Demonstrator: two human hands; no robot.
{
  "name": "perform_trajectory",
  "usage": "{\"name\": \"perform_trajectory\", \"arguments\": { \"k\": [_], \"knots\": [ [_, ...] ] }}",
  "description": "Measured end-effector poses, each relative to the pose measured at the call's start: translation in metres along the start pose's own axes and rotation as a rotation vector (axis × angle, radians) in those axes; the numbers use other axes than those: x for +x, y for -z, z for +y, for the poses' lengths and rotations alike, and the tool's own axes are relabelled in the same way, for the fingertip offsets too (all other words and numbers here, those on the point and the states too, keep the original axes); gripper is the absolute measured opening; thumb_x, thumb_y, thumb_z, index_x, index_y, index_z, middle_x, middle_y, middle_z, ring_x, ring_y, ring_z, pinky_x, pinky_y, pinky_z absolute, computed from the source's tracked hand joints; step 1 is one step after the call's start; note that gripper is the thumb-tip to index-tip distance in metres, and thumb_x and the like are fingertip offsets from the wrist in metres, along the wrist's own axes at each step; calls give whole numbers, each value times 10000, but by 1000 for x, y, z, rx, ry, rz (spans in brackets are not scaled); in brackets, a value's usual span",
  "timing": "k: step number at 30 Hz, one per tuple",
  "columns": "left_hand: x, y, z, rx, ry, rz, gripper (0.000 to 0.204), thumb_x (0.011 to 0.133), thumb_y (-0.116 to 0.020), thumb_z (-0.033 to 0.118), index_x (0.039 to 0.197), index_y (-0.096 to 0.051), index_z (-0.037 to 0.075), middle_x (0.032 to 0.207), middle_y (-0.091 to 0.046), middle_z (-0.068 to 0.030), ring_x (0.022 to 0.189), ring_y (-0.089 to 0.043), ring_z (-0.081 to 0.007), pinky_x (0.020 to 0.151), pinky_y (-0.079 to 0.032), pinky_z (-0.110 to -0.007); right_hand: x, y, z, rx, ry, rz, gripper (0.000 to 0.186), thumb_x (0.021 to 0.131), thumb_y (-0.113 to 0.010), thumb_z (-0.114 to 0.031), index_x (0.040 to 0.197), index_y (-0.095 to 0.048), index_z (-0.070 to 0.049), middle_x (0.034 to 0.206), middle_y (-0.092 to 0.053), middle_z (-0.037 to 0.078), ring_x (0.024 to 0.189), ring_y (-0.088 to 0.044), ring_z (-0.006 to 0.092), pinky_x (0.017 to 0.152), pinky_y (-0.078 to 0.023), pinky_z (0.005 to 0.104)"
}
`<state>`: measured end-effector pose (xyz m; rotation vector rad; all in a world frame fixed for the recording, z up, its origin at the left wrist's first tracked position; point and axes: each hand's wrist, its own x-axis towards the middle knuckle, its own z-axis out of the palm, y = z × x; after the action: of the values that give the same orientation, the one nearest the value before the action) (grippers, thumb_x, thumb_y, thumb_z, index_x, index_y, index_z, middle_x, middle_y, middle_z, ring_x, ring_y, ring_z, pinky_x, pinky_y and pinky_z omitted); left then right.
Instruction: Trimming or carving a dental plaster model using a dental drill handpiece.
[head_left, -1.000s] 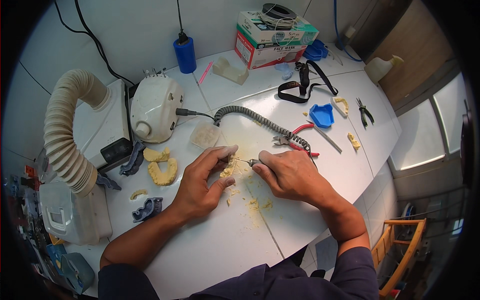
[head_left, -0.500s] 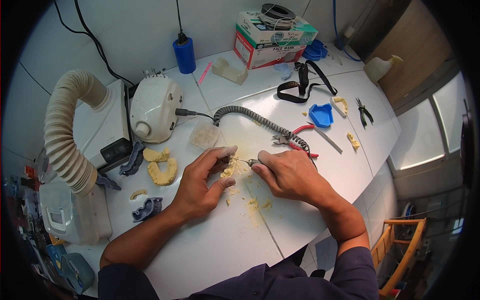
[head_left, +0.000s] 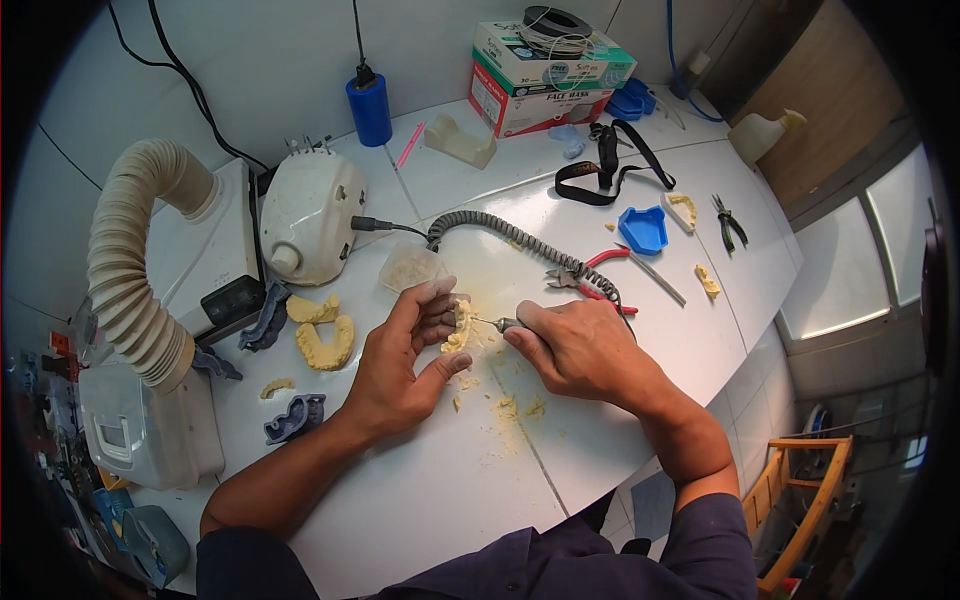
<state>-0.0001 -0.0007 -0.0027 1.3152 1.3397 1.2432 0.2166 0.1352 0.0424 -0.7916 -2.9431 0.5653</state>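
My left hand (head_left: 400, 365) grips a pale yellow dental cast piece (head_left: 458, 330), thumb at its lower end and fingers behind it, index finger raised above it. My right hand (head_left: 580, 355) holds a metal handpiece (head_left: 506, 325) with a thin bur reaching toward the piece. Its grey coiled cord (head_left: 510, 240) runs to a white control unit (head_left: 305, 220). Yellow shavings (head_left: 508, 410) lie below my hands. Left of them are yellow arch casts (head_left: 322, 348) and grey-blue impressions (head_left: 293, 420); a translucent box (head_left: 405, 265) stands behind my left hand.
A ribbed hose machine (head_left: 135, 255) and plastic case (head_left: 150, 430) crowd the left. Red-handled pliers (head_left: 607, 255), a blue tray (head_left: 642, 230), black strap (head_left: 580, 196) and small pliers (head_left: 729, 225) lie right. Mask boxes (head_left: 550, 80) and a blue cylinder (head_left: 369, 110) line the back. A wooden chair (head_left: 815, 500) stands beside the table.
My left index finger has lifted up and away from the upper end of the cast piece, and the other fingers have shifted slightly. My right hand has hardly moved.
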Motion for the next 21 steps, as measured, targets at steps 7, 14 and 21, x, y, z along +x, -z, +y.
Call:
{"name": "perform_trajectory", "arguments": {
  "k": [7,14,21],
  "knots": [
    [0,1,-5,-187,45,24,497,1027,-640,-41,1487,-451,-52,1454,-563,-162,1351,-559,-200,1199,-461,-351,1,-1,5,18,29,36,399,1102,-550,-392,968,-654,-30,679,-674,189,659,-685,426,614,-518,530],
    [1,2,-5,-167,23,6,461,1067,-566,-41,1513,-452,-63,1470,-571,-147,1347,-562,-189,1191,-463,-339,0,1,-1,-11,22,16,396,1098,-557,-396,988,-666,-31,685,-685,185,662,-697,419,612,-526,523],
    [0,2,-5,-163,9,-1,457,1065,-578,-30,1508,-469,-57,1465,-583,-143,1342,-565,-192,1193,-448,-346,0,-1,-2,-21,15,29,401,1097,-558,-400,993,-673,-31,679,-687,187,645,-697,417,585,-522,518]
  ]
}}
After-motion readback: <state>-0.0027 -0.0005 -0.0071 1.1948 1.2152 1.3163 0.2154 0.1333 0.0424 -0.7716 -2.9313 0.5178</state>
